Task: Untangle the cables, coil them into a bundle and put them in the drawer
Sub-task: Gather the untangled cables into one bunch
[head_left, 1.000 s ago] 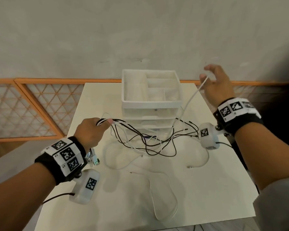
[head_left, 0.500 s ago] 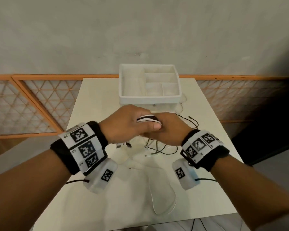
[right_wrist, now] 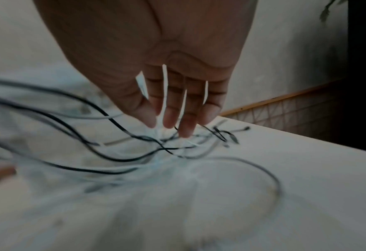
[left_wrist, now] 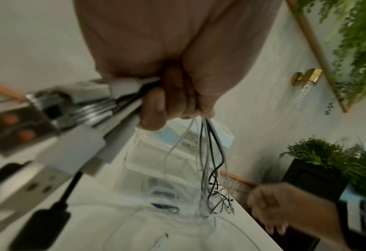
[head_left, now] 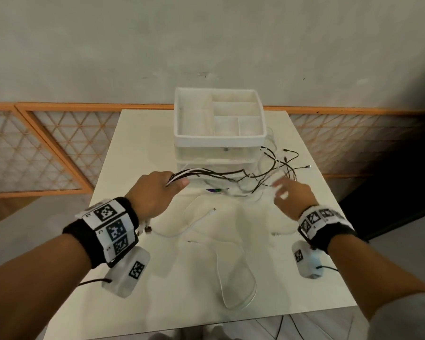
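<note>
We see black and white cables (head_left: 233, 174) spread across a cream-white table (head_left: 138, 148). At the far side stands a white drawer unit (head_left: 219, 141) with clear, see-through drawer fronts. Both wrists wear black wristbands (head_left: 84, 239) carrying white tags printed with black square codes. Behind the table, an orange-framed lattice panel (head_left: 47, 148) shows a pale triangle pattern beneath a plain grey wall (head_left: 206, 40).
</note>
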The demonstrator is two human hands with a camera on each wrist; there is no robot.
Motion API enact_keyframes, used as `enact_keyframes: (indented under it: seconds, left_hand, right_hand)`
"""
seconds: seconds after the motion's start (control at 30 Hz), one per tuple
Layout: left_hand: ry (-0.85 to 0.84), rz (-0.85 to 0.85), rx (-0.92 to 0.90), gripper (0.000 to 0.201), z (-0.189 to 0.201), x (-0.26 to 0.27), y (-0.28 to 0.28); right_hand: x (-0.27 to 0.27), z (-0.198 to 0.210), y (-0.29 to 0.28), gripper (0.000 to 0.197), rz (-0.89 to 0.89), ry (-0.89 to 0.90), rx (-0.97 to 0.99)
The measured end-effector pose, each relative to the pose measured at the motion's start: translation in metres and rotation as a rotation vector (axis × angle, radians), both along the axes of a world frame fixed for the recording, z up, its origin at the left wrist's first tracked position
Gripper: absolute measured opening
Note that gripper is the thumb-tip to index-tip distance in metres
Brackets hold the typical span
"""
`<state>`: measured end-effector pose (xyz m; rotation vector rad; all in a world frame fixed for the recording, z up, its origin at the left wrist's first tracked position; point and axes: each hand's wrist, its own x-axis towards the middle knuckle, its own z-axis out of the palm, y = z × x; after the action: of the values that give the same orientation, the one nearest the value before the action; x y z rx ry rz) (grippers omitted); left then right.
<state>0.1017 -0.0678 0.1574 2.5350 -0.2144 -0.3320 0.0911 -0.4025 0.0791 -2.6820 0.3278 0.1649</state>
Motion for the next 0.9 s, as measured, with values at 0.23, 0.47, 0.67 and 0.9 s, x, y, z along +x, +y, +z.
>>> enact_keyframes:
  seconds: [0.23,0.47,0.67,0.9]
  left_hand:
    - [0.256,0.21,-0.388,0.036,-0.021,0.001,0.0]
    - [0.356,0.291,-0.643,0.031,-0.019,0.004,-0.006]
    - [0.288,0.213,-0.662,0.022,-0.012,0.0,-0.011]
    - [0.297,0.078,-0.689,0.019,0.001,-0.008,-0.028]
  right_hand:
    - [-0.066,-0.076,-0.016,0.022,0.007,0.361,-0.411]
    - [-0.061,-0.061,0.015,0.021,0.155,0.137,-0.416]
    - [-0.041,0.002,0.069,0.025,0.384,-0.092,0.124]
    - [-0.04,0.051,0.144,0.011,0.644,-0.152,0.193]
